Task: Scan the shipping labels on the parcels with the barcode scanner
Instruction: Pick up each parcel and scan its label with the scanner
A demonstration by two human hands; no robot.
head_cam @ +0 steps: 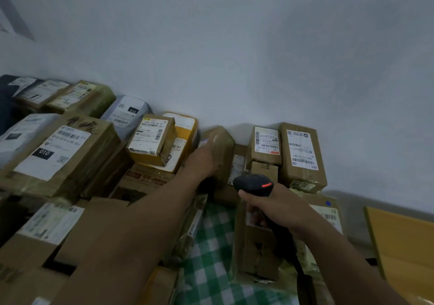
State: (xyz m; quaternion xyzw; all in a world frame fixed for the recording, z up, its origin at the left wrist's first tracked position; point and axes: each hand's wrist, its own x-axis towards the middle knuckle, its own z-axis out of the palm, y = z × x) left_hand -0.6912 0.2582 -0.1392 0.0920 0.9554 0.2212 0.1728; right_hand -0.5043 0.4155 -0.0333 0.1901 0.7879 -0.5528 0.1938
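I grip the black barcode scanner in my right hand, and its red light glows. My left hand holds a brown parcel at the tabletop's back edge. On the left, a big box label says "010".

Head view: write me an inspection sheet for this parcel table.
Surface: green checked cloth, little of it bare.
Job's things: labelled parcels packed along the wall; black scanner, red light on.
Clutter: nothing seen.
Hands: left hand on a tilted brown parcel, hold unclear; right hand grips the scanner's handle.
Cables: a dark lead seems to hang from the scanner.
Surroundings: pale wall; yellow board at right.
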